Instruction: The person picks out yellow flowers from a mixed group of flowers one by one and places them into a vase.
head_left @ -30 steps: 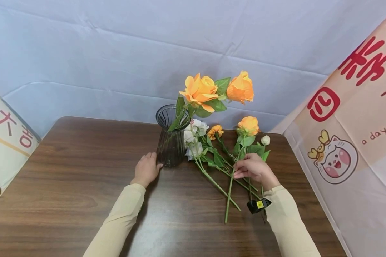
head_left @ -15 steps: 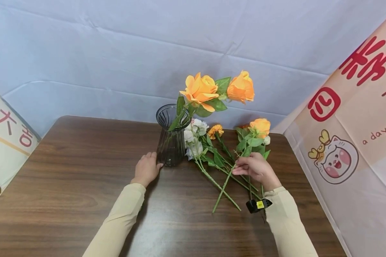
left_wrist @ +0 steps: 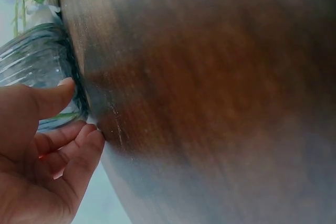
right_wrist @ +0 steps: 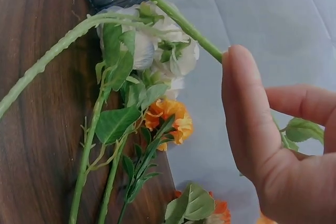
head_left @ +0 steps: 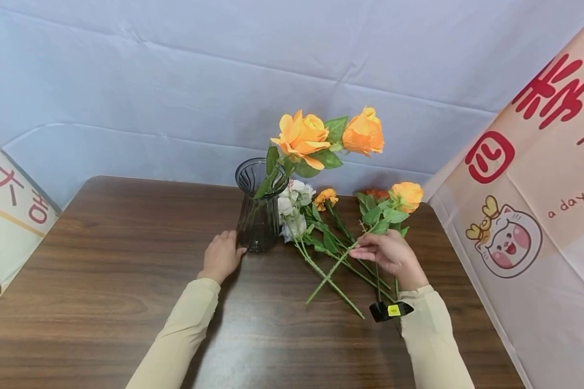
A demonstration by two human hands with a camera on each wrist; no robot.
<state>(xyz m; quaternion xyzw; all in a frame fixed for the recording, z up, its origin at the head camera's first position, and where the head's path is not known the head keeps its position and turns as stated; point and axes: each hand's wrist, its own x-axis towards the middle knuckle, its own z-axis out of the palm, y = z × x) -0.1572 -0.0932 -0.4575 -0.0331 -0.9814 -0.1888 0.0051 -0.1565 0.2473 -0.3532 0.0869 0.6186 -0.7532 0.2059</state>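
My left hand holds the base of a smoky glass vase. In the left wrist view its thumb lies against the vase wall, with the fingers curled at the bottom edge. An orange rose with two blooms leans to the right out of the vase. My right hand pinches the stem of another orange rose, its bloom pointing to the back right and its stem end to the front left. The right wrist view shows that green stem running into the fingers; the thumb partly hides it.
White flowers, an orange carnation-like flower and several crossing stems lie right of the vase on the wooden table. A red-orange bloom lies behind the held rose. A pale cloth hangs behind the table.
The rose in my right hand has turned: its bloom swung right and slightly lower, its stem end left and back. My left hand and the vase have stayed put.
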